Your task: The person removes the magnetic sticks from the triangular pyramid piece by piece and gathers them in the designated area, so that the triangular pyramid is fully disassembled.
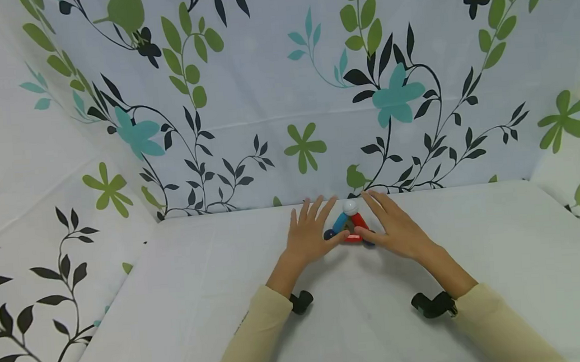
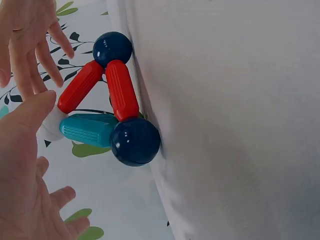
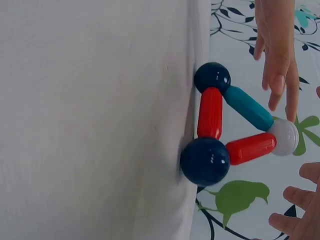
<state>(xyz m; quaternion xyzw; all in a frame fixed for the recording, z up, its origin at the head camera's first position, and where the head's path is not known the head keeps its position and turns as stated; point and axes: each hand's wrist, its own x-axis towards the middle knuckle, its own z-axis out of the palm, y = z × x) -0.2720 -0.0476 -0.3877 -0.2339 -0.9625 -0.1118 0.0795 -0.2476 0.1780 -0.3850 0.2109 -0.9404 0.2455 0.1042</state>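
Observation:
A triangle of magnetic rods and balls stands upright near the table's far edge. Its white ball (image 1: 350, 207) is on top, and dark blue balls (image 2: 135, 142) (image 3: 212, 77) form the lower corners. One side is a teal rod (image 2: 89, 130); the other side and the base are red rods (image 3: 251, 148) (image 3: 210, 113). My left hand (image 1: 310, 233) is beside the triangle on the left, fingers spread, thumb pointing toward it. On the right, my right hand (image 1: 399, 226) is held likewise with straight fingers. Neither hand grips anything; whether a thumb touches the triangle I cannot tell.
A white cloth covers the table (image 1: 217, 298). Behind it hangs a patterned curtain (image 1: 263, 93) with leaves, flowers and birds. Black wrist-worn devices (image 1: 302, 302) (image 1: 434, 304) sit at both cuffs, low over the table.

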